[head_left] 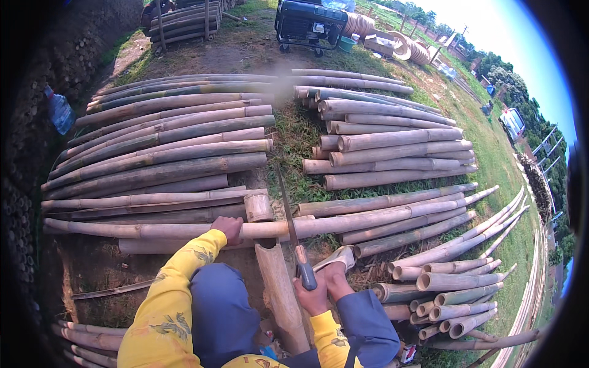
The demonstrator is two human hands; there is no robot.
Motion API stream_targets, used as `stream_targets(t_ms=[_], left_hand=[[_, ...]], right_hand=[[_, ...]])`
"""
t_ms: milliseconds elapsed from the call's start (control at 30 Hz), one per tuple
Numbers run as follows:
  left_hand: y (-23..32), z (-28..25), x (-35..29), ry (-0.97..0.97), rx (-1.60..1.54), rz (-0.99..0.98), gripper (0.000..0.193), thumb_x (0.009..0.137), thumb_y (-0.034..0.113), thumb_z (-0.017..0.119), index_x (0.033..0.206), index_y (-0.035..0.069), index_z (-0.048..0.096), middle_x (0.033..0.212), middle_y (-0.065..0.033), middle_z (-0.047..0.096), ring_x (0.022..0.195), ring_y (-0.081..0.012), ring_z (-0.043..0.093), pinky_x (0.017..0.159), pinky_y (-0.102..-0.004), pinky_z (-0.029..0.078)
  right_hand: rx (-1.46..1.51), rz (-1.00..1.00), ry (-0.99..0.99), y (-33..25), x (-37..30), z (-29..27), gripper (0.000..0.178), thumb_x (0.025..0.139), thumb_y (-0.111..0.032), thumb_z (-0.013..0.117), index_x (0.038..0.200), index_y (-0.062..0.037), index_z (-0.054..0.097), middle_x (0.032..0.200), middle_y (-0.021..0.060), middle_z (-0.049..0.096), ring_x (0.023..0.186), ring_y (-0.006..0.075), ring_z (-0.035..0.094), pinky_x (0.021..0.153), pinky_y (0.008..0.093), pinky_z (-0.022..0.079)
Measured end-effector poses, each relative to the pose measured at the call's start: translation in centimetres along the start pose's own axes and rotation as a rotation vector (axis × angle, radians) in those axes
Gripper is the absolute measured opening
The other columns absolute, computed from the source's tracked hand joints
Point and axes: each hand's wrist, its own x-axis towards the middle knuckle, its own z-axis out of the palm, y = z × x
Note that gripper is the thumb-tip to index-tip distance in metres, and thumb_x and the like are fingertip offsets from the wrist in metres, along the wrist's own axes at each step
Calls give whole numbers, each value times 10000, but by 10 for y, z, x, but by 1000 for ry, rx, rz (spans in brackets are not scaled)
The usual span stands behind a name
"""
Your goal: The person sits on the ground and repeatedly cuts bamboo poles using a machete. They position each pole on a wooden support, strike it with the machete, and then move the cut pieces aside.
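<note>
Your left hand [228, 229] clamps the bamboo pole [267, 230] — your right hand [313, 297], apart, grips the saw [291, 228] crossing it.

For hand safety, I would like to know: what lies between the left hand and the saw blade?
In the head view, a short uncovered stretch of bamboo pole lies between the left hand and the saw blade.

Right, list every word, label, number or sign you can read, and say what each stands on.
None can be read.
Saw: no lettering I can make out.
Pole under the saw: no writing visible.
Yellow sleeve: a leaf pattern, no words I can make out.
Generator: any markings are too small to read.
Red-and-white scrap: too small and blurred.
Vehicle: any markings are too small.
</note>
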Motion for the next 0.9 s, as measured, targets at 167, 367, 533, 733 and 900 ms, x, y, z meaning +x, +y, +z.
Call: stream_targets(t_ms=[167, 367, 533, 733, 900], left_hand=[[7, -1, 6, -11, 15, 23, 561, 747, 437, 821, 1105, 44, 643, 1008, -204, 761, 939, -387, 748, 860, -495, 585], [9, 3, 8, 24, 15, 12, 561, 772, 445, 814, 1117, 37, 642, 1013, -202, 761, 934, -385, 750, 865, -489, 590], [-3, -8, 4, -16, 30, 22, 571, 768, 450, 811, 1126, 42, 634, 993, -207, 763, 922, -394, 750, 857, -499, 593], [16, 9, 22, 7, 10, 6, 534, 746, 396, 830, 1081, 38, 621, 997, -204, 756, 932, -390, 743, 836, -489, 587], [13, -2, 12, 29, 5, -4, 515, 764, 383, 819, 1084, 37, 612, 999, -214, 750, 955, -404, 734, 866, -494, 580]], right_hand=[[-79, 56, 69, -9, -121, -40, 253, 857, -79, 751, 1095, 6, 741, 829, 155, 736, 775, 207, 737, 731, 371, 561], [-84, -57, 12, 5, 1, -15, 137, 877, -118, 740, 897, -7, 662, 694, 129, 640, 615, 180, 622, 615, 373, 490], [-61, -15, 45, -16, -29, -5, 140, 859, -47, 763, 816, -6, 636, 658, 43, 588, 599, 114, 549, 585, 317, 461], [-97, 168, 79, -45, -177, -57, 211, 854, -65, 770, 1047, 9, 729, 763, 108, 688, 705, 132, 652, 708, 320, 538], [-19, -36, 16, 10, 15, -1, 152, 898, -95, 736, 906, 17, 633, 693, 87, 613, 613, 139, 532, 600, 335, 465]])
